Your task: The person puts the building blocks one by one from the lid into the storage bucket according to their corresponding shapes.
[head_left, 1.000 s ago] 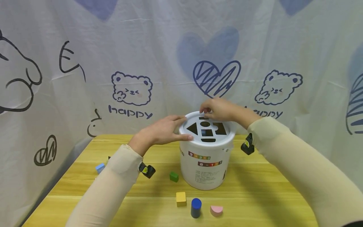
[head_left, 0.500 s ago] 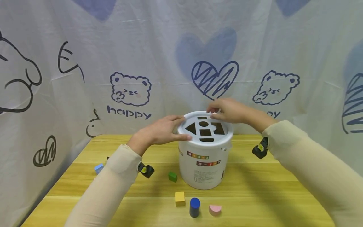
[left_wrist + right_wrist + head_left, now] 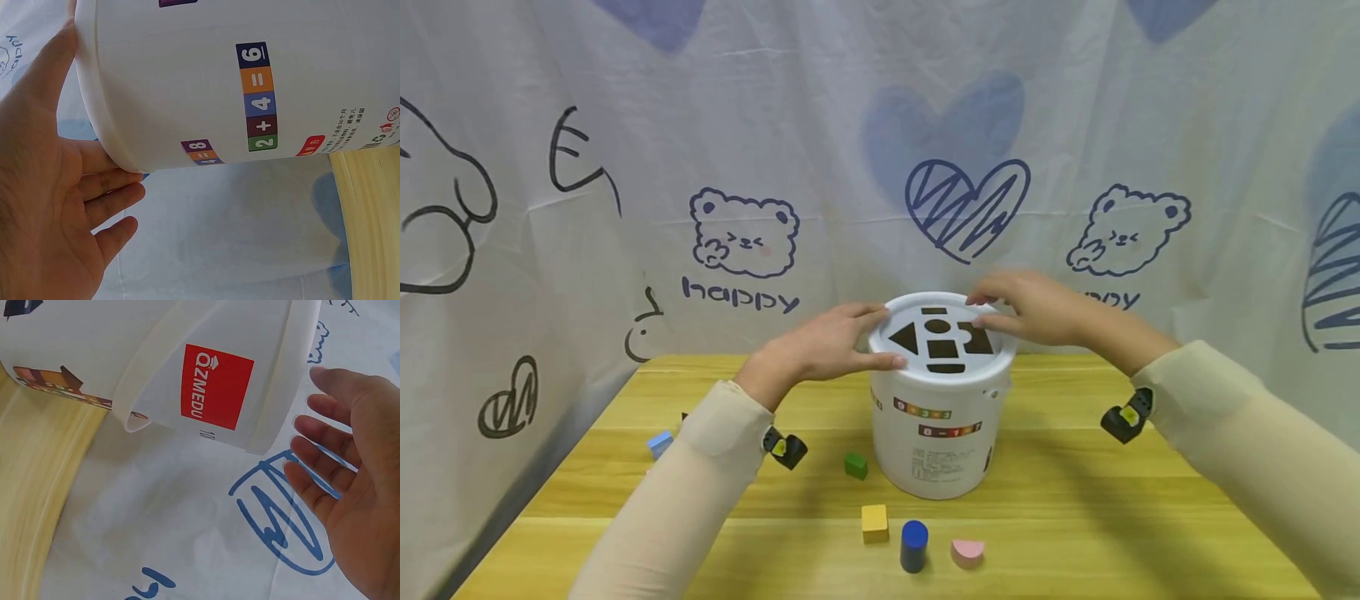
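The head camera looks forward and down from above the near side of the bench, farther away than the others. The left wrist camera looks from very near past the left hand to the bucket, its picture turned so that up points left. The right wrist camera, also near, looks past the right hand, with up pointing right. All three views share the bucket, the bench and the printed cloth behind

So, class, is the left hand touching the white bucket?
Touching: the left wrist view shows the left hand with its fingers against the rim of the white bucket.
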Demonstrator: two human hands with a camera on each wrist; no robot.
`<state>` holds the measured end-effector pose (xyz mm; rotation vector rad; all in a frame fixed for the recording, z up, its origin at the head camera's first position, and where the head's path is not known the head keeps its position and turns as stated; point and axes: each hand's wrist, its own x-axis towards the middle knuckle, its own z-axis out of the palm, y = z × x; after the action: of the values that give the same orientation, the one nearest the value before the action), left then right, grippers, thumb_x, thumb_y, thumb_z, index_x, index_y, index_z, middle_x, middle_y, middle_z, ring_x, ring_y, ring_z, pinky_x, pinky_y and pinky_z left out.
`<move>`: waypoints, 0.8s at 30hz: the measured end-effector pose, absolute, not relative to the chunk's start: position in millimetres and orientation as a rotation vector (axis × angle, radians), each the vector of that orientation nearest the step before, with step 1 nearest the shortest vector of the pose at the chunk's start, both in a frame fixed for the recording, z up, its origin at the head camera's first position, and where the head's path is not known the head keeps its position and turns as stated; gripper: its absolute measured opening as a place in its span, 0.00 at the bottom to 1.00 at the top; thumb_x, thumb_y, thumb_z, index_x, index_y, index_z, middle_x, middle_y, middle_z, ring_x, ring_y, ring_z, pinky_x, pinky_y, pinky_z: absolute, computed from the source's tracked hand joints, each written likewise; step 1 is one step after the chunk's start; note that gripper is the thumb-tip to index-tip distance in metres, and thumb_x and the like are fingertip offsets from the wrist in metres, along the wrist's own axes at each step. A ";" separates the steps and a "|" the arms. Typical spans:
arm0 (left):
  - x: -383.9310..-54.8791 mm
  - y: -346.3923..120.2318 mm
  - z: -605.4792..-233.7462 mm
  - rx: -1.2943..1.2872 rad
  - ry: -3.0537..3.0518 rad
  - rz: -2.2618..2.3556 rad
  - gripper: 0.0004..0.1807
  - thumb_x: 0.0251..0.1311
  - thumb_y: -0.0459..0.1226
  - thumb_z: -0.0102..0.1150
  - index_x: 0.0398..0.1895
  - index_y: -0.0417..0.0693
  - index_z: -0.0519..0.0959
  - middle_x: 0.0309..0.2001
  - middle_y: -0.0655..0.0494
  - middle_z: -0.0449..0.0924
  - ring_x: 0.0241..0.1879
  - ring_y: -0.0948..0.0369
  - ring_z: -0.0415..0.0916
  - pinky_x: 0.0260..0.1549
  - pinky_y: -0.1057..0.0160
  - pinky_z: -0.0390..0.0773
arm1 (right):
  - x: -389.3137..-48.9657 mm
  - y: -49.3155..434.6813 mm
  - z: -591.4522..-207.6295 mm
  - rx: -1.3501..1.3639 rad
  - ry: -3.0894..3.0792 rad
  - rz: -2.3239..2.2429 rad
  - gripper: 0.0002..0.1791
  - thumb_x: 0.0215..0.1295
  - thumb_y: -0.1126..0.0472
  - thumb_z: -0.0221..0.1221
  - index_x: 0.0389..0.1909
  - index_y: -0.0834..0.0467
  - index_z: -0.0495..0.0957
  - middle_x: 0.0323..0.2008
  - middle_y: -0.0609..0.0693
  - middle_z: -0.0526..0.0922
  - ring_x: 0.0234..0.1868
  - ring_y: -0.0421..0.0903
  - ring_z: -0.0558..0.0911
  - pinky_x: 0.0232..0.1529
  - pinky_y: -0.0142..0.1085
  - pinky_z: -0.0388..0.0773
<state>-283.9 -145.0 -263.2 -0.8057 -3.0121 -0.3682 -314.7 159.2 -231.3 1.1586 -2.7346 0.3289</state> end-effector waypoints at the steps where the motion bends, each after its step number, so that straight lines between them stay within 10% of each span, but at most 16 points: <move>1: -284.2 -145.1 -263.0 -0.807 -3.011 -0.366 0.57 0.51 0.77 0.45 0.77 0.51 0.56 0.75 0.52 0.53 0.72 0.50 0.52 0.69 0.45 0.56 | -313.1 160.7 -231.5 1.154 -2.735 0.332 0.20 0.68 0.48 0.60 0.53 0.56 0.79 0.48 0.50 0.81 0.52 0.51 0.78 0.54 0.51 0.76; 9: -285.6 -145.7 -262.1 -0.804 -3.011 -0.365 0.57 0.51 0.77 0.44 0.76 0.52 0.57 0.75 0.52 0.54 0.72 0.50 0.52 0.69 0.45 0.55 | -299.0 174.1 -232.8 1.122 -2.737 0.361 0.31 0.65 0.35 0.56 0.57 0.55 0.78 0.52 0.50 0.80 0.55 0.51 0.76 0.56 0.54 0.74; 24: -286.7 -145.4 -263.0 -0.810 -3.016 -0.380 0.58 0.50 0.78 0.44 0.77 0.52 0.56 0.76 0.52 0.53 0.73 0.51 0.51 0.69 0.44 0.55 | -267.4 199.2 -240.4 1.119 -2.700 0.440 0.26 0.69 0.44 0.57 0.61 0.54 0.75 0.58 0.48 0.78 0.60 0.53 0.74 0.59 0.58 0.71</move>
<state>-286.7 -145.4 -263.0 -0.8099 -3.0156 -0.3804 -267.4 199.2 -240.4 1.1194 -2.6996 0.4399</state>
